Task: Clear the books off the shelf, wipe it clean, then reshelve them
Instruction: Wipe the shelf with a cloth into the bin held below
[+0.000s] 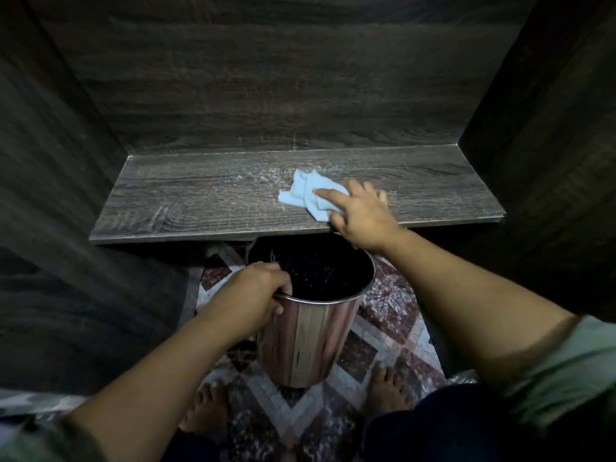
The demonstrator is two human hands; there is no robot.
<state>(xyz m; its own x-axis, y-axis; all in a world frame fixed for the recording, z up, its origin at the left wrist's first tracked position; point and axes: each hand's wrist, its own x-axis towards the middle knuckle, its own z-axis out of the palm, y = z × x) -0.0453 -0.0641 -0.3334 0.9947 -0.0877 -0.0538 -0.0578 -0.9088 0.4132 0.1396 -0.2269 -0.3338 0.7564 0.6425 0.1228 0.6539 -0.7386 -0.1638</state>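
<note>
Bin [308, 341]: round, shiny metal outside with brownish streaked reflections, dark inside, upright, mouth open toward me. Floor [396, 303]: patterned, dark red diamonds with pale borders. My bare left foot [211, 406] and right foot [388, 390] stand on it, either side of the bin's base. Pale green sleeve [566, 361] at lower right; dark trousers [433, 425] below.

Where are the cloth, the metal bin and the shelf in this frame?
cloth [300, 191]: head view, bare blue folds at its left end.
metal bin [310, 341]: head view, shiny outer wall.
shelf [186, 198]: head view, bare board left of the cloth.
</note>
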